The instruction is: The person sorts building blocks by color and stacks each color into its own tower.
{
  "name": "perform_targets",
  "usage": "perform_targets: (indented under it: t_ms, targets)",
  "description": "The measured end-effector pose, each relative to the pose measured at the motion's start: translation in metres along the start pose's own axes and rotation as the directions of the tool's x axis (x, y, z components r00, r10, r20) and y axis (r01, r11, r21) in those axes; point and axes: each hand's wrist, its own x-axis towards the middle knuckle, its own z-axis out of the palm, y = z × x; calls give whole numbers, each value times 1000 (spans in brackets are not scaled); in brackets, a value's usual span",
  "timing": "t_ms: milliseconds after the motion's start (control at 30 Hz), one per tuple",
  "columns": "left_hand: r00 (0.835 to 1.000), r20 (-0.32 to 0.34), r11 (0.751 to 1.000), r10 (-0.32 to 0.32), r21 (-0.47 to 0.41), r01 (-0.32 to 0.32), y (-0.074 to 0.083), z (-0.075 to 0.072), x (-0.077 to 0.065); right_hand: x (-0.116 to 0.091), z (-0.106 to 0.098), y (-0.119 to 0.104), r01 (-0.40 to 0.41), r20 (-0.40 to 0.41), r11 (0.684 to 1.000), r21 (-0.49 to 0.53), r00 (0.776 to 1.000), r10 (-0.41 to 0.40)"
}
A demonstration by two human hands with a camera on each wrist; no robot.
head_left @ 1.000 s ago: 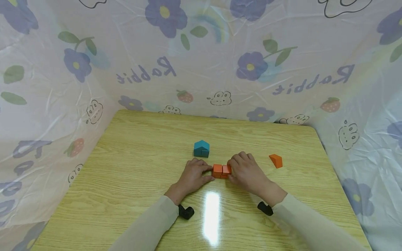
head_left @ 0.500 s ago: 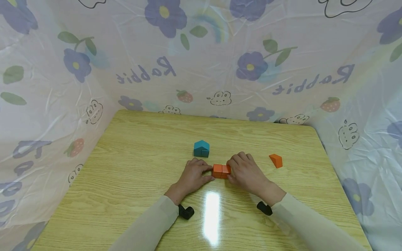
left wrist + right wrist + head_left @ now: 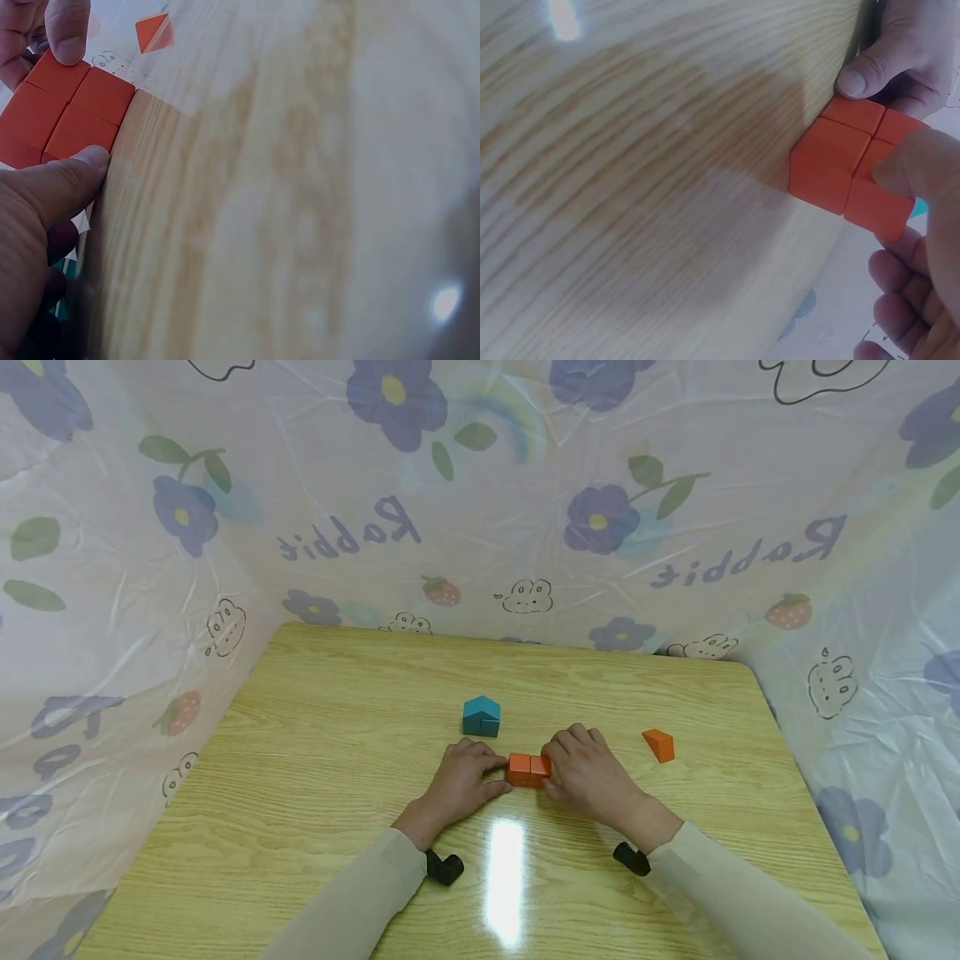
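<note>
Several orange cube-like blocks (image 3: 519, 768) stand together in the middle of the table, two wide and two high, with their edges nearly lined up. My left hand (image 3: 462, 778) holds the left side of the stack, its thumb (image 3: 75, 176) on the front of a lower block. On the other side, my right hand (image 3: 588, 777) pinches the upper right block (image 3: 877, 205) between thumb and fingers. Its thumb (image 3: 907, 161) covers part of the front face in the right wrist view. The far sides of the blocks are hidden.
Behind the stack sits a small teal block group (image 3: 481, 718) with a peaked top. An orange wedge-shaped block (image 3: 661, 745) lies to the right. The wood-grain table (image 3: 330, 743) is bounded by a patterned white sheet (image 3: 480, 510) at the back and sides.
The upper right orange block has come down from a slightly raised position and now sits level against the upper left one. My right hand moved slightly left; the left hand stayed in place.
</note>
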Motion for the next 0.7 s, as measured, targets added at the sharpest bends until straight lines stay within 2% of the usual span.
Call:
perform_targets:
  t_ms: [267, 467, 567, 700]
  targets:
    - [1000, -3, 1000, -1, -19, 1, -1, 0, 0, 0, 0, 0, -2, -7, 1000, 1, 1000, 2]
    - [1000, -21, 1000, 10, -22, -11, -1, 2, -1, -2, -6, 7, -53, 2, 993, 102, 999, 53]
    - [1000, -20, 1000, 12, -28, -13, -1, 2, -1, -6, -8, 17, -82, -46, 988, 128, 995, 89]
    - [999, -25, 999, 20, -34, -21, -1, 1, -2, -17, -6, 38, -146, -150, 988, 55, 977, 152]
